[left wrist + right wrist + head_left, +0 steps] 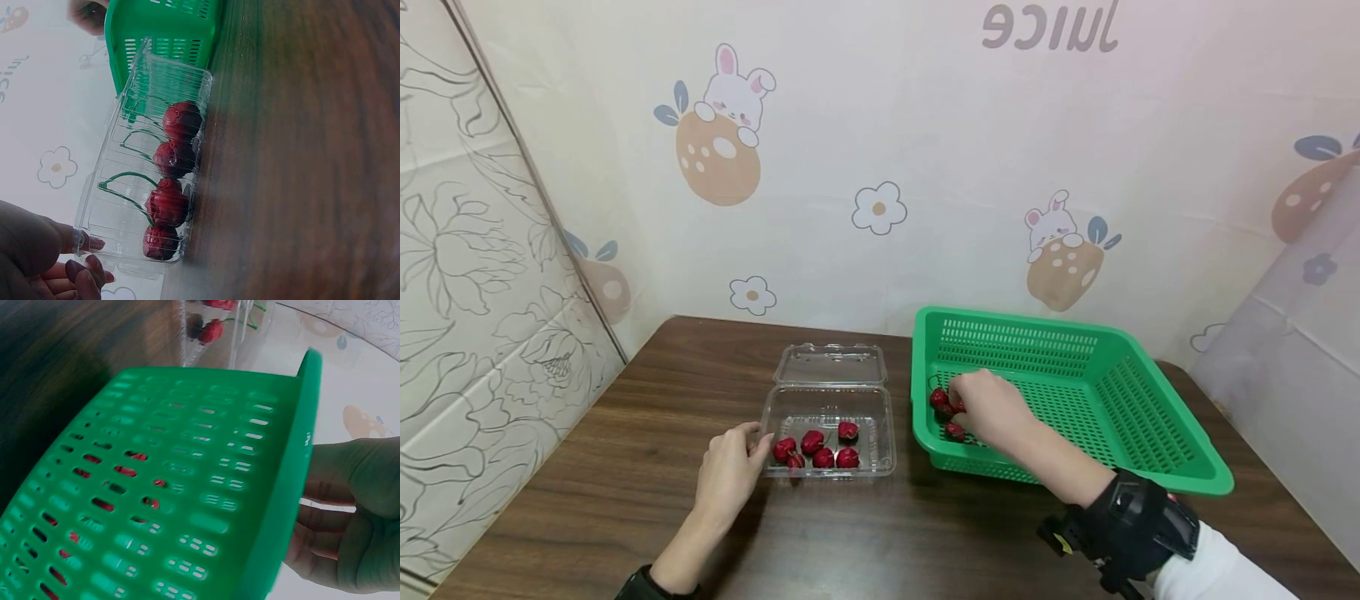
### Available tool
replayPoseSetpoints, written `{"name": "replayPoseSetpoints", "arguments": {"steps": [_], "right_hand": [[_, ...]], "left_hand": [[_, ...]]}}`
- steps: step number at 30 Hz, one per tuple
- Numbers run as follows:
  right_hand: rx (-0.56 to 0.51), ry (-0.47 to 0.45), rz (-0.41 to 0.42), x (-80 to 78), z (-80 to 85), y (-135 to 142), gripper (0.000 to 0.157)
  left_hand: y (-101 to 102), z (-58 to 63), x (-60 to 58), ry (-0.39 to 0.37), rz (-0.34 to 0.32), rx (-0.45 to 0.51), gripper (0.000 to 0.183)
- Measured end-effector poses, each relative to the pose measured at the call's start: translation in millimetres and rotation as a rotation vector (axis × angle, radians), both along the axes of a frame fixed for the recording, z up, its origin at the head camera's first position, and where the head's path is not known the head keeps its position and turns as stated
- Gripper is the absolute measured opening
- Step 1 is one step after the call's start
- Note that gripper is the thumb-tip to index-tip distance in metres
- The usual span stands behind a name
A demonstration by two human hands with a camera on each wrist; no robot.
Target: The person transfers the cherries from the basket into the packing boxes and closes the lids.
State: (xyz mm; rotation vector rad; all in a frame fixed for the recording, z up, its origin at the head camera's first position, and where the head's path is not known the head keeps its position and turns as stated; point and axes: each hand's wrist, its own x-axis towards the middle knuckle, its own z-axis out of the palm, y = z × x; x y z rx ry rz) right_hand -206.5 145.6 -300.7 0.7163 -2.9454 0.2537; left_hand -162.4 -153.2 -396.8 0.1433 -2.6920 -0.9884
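Observation:
A clear plastic clamshell box (pixel 827 400) stands lid-up on the table, with several red cherries (pixel 167 203) on green stems inside. My left hand (pixel 730 467) pinches the box's left side wall between thumb and fingers. To the right is a green slotted basket (pixel 1060 325), with a few cherries (pixel 955 432) in its left end. My right hand (pixel 996 408) reaches down into the basket there, its fingers bent over the cherries. One red cherry shows between its fingertips, but whether they grip it is hidden. In the right wrist view the basket's wall covers the fingertips.
The brown wooden table (pixel 835 542) extends in front of the box and basket. A patterned cloth wall (pixel 880 275) stands directly behind, and another patterned panel (pixel 490 333) borders the left. The basket's raised rim lies between the right hand and the box.

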Motion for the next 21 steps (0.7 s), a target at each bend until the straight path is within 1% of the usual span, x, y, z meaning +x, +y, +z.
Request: {"name": "replayPoseSetpoints", "arguments": {"steps": [5, 10, 17, 21], "right_hand": [[-0.001, -0.054, 0.005, -2.6, -3.3, 4.9, 0.02], [0.004, -0.101, 0.021, -6.8, -8.7, 11.7, 0.013], [-0.001, -0.164, 0.041, -10.4, -16.8, 16.7, 0.016], [0.013, -0.195, 0.036, -12.6, -21.7, 18.4, 0.017]], "left_hand": [[0.3, 0.7, 0.6, -0.01, 0.0, 0.007, 0.029], [0.5, 0.9, 0.9, -0.011, 0.001, 0.006, 0.029], [0.9, 1.0, 1.1, 0.006, 0.001, 0.001, 0.029], [0.8, 0.8, 1.1, -0.003, 0.005, 0.003, 0.029]]}}
